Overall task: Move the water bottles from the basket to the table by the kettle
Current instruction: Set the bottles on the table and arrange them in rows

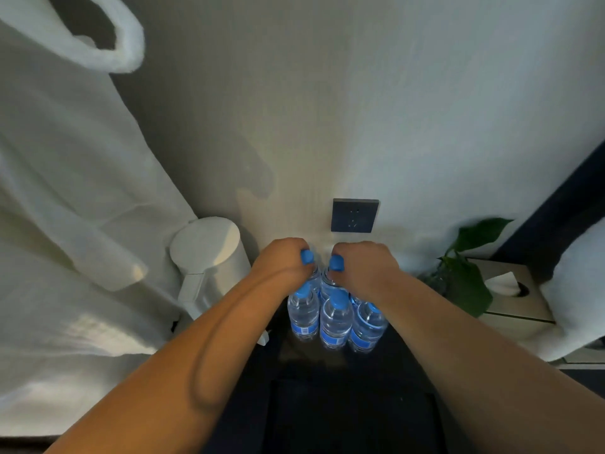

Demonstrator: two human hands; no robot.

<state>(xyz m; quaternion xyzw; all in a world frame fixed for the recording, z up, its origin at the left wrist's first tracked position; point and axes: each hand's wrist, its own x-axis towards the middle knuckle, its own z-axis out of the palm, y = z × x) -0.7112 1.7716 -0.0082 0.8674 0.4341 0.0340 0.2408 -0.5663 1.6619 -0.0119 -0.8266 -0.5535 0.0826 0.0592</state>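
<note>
Several clear water bottles with blue caps and blue labels stand upright on the dark table, close to the wall. Three form a front row. Behind them stand two more. My left hand grips the neck of the back left bottle. My right hand grips the neck of the back right bottle. A white kettle stands just left of the bottles, its handle toward me. The basket is out of view.
A dark wall socket sits on the wall just above my hands. A green plant and a tissue box stand to the right. White bathrobes hang at the left, close to the kettle.
</note>
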